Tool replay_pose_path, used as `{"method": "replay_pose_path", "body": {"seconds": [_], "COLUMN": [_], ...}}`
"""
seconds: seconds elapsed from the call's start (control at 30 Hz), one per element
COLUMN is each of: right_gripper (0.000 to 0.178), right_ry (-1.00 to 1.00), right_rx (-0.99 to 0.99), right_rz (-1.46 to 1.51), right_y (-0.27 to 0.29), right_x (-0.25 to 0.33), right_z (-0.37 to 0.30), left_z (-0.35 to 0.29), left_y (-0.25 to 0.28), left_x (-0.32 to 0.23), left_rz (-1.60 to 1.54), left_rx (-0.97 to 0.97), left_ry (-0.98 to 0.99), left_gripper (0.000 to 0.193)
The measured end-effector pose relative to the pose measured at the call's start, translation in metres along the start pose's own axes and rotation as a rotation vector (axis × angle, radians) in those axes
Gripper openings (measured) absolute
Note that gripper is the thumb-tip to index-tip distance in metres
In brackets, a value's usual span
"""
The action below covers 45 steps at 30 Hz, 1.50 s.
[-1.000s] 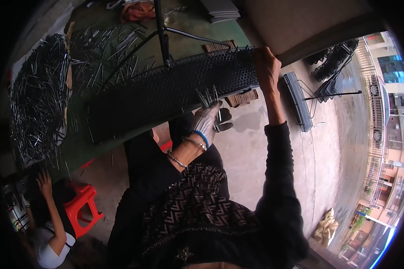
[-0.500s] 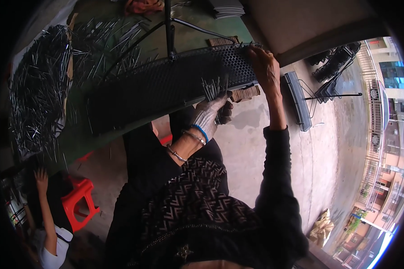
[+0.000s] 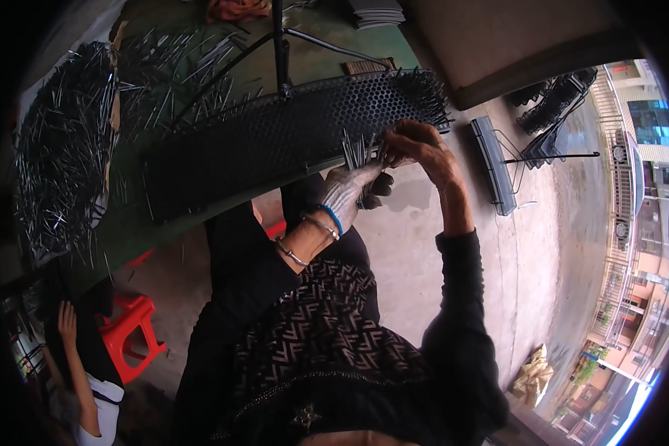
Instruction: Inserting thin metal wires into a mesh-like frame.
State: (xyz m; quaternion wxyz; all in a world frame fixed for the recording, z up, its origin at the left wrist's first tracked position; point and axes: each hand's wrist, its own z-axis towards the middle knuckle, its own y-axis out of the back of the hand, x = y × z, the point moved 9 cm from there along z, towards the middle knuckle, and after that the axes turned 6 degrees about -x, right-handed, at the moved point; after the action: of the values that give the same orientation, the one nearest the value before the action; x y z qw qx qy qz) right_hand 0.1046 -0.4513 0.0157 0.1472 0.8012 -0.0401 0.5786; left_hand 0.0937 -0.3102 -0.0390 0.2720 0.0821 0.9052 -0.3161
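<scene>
My left hand (image 3: 343,192), in a pale knit glove with dark fingertips, is closed around a bunch of thin grey strips (image 3: 355,151) that point up. My bare right hand (image 3: 418,149) is beside it, thumb and fingers pinched together at the bunch's right side; what lies between the fingertips is too small to make out. Just beyond both hands lies a long black panel (image 3: 305,119) full of round holes. Short dark strips (image 3: 422,91) crowd its right end. A black rod frame (image 3: 281,56) rises from the panel's far edge.
Loose dark strips (image 3: 67,149) are heaped on the green table (image 3: 134,230) at left. A red stool (image 3: 132,338) stands lower left, near another person's hand (image 3: 67,321). Another black panel (image 3: 493,165) with a rod lies on the floor at right. Grey sheets (image 3: 376,13) are stacked at the back.
My right hand has come back from the panel's right end, down and left to the bunch in my left hand. The other person's hand has shifted slightly.
</scene>
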Motion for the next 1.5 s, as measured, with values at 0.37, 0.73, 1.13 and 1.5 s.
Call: {"method": "replay_pose_path", "body": {"seconds": [0.37,0.73,1.13,1.5], "right_gripper": [0.012,0.017,0.021,0.049], "right_ry": [0.469,0.444,0.296,0.442], "right_rx": [-0.826,-0.858,-0.795,-0.685], "right_rz": [-0.388,-0.647,-1.122,-0.210], "right_y": [0.100,0.094,0.084,0.109], "right_x": [0.061,0.064,0.058,0.017], "right_z": [-0.005,0.019,0.028,-0.007], "left_z": [0.012,0.012,0.009,-0.022], "left_y": [0.002,0.006,0.004,0.044], "left_x": [0.013,0.011,0.008,-0.007], "left_rz": [-0.140,-0.205,-0.138,-0.060], "left_rx": [-0.036,-0.046,-0.036,-0.062], "left_ry": [0.088,-0.001,-0.028,-0.142], "left_gripper": [0.020,0.020,0.025,0.025]}}
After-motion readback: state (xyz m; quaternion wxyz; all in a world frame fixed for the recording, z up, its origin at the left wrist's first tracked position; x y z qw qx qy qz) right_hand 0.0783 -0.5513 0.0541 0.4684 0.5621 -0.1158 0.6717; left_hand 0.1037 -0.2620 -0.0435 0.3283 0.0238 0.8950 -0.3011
